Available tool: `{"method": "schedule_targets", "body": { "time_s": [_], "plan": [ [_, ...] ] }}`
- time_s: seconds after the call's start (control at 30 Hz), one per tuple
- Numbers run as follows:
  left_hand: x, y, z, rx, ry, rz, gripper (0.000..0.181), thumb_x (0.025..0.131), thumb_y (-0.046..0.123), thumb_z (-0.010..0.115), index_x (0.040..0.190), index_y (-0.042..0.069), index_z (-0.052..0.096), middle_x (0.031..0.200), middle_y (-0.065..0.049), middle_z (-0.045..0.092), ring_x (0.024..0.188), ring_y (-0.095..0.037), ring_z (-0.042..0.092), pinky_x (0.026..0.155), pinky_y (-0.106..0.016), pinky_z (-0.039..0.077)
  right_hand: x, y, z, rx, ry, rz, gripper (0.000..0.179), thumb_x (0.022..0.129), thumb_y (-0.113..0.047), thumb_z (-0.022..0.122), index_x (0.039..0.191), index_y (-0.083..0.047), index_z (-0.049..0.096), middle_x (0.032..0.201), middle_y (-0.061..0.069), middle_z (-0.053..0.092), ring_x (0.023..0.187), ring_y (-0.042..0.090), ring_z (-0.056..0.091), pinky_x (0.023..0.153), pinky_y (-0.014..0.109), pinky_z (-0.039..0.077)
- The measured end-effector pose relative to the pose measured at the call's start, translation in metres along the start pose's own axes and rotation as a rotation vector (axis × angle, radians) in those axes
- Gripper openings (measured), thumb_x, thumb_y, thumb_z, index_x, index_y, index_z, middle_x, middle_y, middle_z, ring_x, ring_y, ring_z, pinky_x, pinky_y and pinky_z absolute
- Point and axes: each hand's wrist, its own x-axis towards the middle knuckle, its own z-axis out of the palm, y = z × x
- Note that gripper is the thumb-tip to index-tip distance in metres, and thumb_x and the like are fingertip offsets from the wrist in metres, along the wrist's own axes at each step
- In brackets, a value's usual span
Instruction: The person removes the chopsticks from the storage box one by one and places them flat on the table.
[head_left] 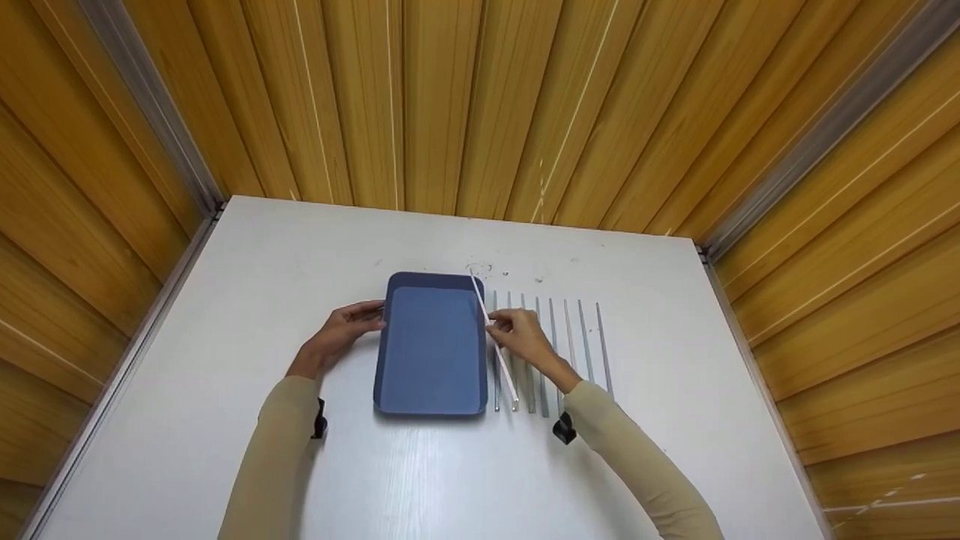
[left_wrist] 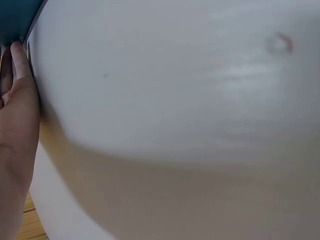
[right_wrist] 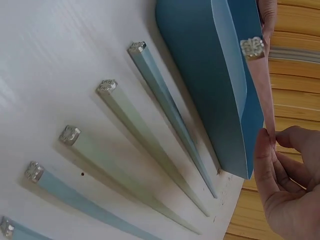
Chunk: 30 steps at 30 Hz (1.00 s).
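Observation:
My right hand [head_left: 525, 339] pinches a pink chopstick [right_wrist: 260, 82] between thumb and fingers near its middle. The chopstick slants above the right rim of a blue rectangular tray [head_left: 432, 349], with its silver decorated end towards me. My left hand [head_left: 339, 335] touches the tray's left side, fingers and thumb extended against the wall. In the left wrist view, only part of that hand [left_wrist: 17, 105] and a tray corner [left_wrist: 17, 17] show. Beside the tray, a blue chopstick [right_wrist: 167, 110] and a pale green chopstick [right_wrist: 145, 137] lie on the white table [head_left: 420, 480].
More chopsticks [head_left: 585, 341] lie roughly parallel in a row right of the tray, several of them partly under my right hand and forearm. Small dark marks [head_left: 480, 267] dot the table beyond the tray. Wood-patterned walls [head_left: 442, 112] enclose the far side and both flanks.

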Motion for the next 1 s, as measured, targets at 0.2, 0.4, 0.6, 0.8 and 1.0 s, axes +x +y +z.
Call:
{"method": "schedule_targets", "body": {
  "time_s": [0.2,0.4,0.6,0.8,1.0],
  "plan": [
    [-0.003,0.001,-0.002,-0.01,-0.001,-0.019,0.062,0.093,0.011,0.075,0.149,0.002,0.05,0.155,-0.018,0.05,0.133,-0.012,0.055,0.106,-0.019,0.05,-0.007,0.007,-0.015,0.003,0.01,0.025,0.026,0.093,0.003,0.068,0.113,0.018,0.069,0.085,0.026,0.075,0.065,0.033,0.072,0.053,0.014,0.053],
    [-0.005,0.004,0.0,-0.004,0.01,-0.028,0.064,0.092,0.013,0.077,0.149,0.002,0.05,0.155,-0.017,0.051,0.136,-0.015,0.054,0.108,-0.021,0.048,-0.018,0.017,-0.031,0.003,0.036,0.059,0.026,0.092,0.002,0.069,0.113,0.017,0.069,0.086,0.026,0.075,0.065,0.031,0.072,0.053,0.013,0.052],
    [-0.003,0.003,0.002,0.004,-0.003,-0.027,0.064,0.093,0.01,0.075,0.15,0.001,0.048,0.157,-0.02,0.047,0.14,-0.017,0.051,0.107,-0.017,0.048,-0.032,0.027,-0.049,0.009,0.068,0.117,0.026,0.093,0.003,0.068,0.114,0.018,0.068,0.087,0.028,0.073,0.066,0.036,0.072,0.053,0.022,0.059],
    [-0.004,0.003,-0.001,-0.014,0.001,-0.029,0.066,0.093,0.008,0.075,0.151,0.0,0.046,0.158,-0.019,0.046,0.136,-0.011,0.054,0.106,-0.015,0.047,-0.043,0.037,-0.061,0.034,0.074,0.162,0.028,0.094,0.002,0.066,0.117,0.019,0.066,0.087,0.03,0.072,0.068,0.038,0.072,0.054,0.024,0.06],
    [-0.002,0.004,-0.001,-0.013,0.004,-0.021,0.066,0.091,0.009,0.077,0.15,0.0,0.048,0.157,-0.019,0.048,0.132,-0.009,0.056,0.106,-0.016,0.048,-0.054,0.047,-0.073,0.021,0.119,0.205,0.027,0.094,0.004,0.067,0.116,0.019,0.066,0.087,0.028,0.072,0.066,0.033,0.071,0.054,0.025,0.06]
  ]
}}
